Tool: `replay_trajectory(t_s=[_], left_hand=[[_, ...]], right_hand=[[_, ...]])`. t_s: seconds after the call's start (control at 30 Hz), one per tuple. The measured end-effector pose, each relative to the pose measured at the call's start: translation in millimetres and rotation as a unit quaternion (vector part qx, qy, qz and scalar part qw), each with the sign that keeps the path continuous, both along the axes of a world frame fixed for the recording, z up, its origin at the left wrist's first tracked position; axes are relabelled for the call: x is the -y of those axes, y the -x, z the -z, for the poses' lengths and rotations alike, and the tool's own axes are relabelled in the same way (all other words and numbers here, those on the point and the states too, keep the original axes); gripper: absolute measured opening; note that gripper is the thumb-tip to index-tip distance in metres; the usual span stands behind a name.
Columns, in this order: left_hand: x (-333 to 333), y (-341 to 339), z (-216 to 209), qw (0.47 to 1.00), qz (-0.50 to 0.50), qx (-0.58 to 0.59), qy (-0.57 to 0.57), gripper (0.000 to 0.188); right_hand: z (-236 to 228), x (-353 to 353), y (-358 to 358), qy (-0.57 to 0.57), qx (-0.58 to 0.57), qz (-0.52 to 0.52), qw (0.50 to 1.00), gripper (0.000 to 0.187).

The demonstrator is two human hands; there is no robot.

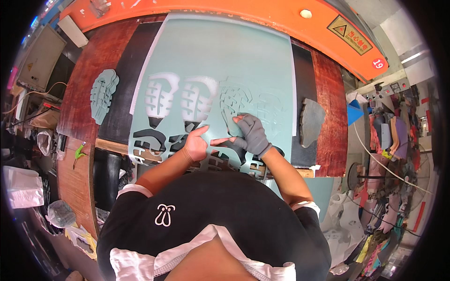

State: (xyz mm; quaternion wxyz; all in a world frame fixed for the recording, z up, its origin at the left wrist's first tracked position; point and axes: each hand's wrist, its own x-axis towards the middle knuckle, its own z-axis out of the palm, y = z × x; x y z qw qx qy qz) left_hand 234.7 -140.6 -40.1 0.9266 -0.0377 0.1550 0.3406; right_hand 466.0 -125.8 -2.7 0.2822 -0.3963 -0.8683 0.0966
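A pale green sheet (197, 51) lies before me, with shoe-part shapes cut in it. Two shapes in its middle are open holes. To their right, a cut shoe-part piece (229, 100) still sits in its outline, raised at the near end. My right hand (253, 133), in a grey glove with bare fingertips, pinches that near end between finger and thumb. My left hand (196, 144) is bare and closed on the sheet's strip below the holes, its thumb side up; the other fingers are partly hidden. Another cut outline (271, 110) shows faintly farther right.
A stack of green cut pieces (104, 96) lies left of the sheet, and a grey stack (311, 122) lies right. An orange machine beam (272, 21) spans the far side. A blue bin (357, 112) and hanging scraps (389, 136) are at right; a green tool (79, 152) is at left.
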Motion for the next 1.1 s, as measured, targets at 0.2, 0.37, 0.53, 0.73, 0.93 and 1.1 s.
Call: replay_trajectory(t_s=[0.2,0.37,0.53,0.73,0.93,1.1], left_hand=[[-2,-1,2,0.993,0.014,0.119,-0.022,0.057],[-6,2,0,0.995,0.004,0.074,-0.071,0.058],[-4,12,-5,0.992,0.034,-0.062,-0.103,0.051],[4,14,-3,0.984,0.035,-0.172,-0.034,0.046],[2,9,-6,0.979,0.050,-0.192,-0.039,0.049],[9,3,-10,0.972,0.035,-0.232,-0.010,0.047]], right_hand=[[-1,-4,-3,0.057,-0.043,-0.001,0.997,0.058],[-4,-15,4,-0.015,-0.048,-0.009,0.999,0.038],[-7,-31,23,-0.025,-0.045,-0.014,0.999,0.022],[-37,-86,-3,0.206,-0.201,0.312,0.906,0.045],[-83,-217,-72,0.055,-0.303,0.387,0.869,0.037],[-150,-250,-123,0.031,-0.437,0.326,0.838,0.036]])
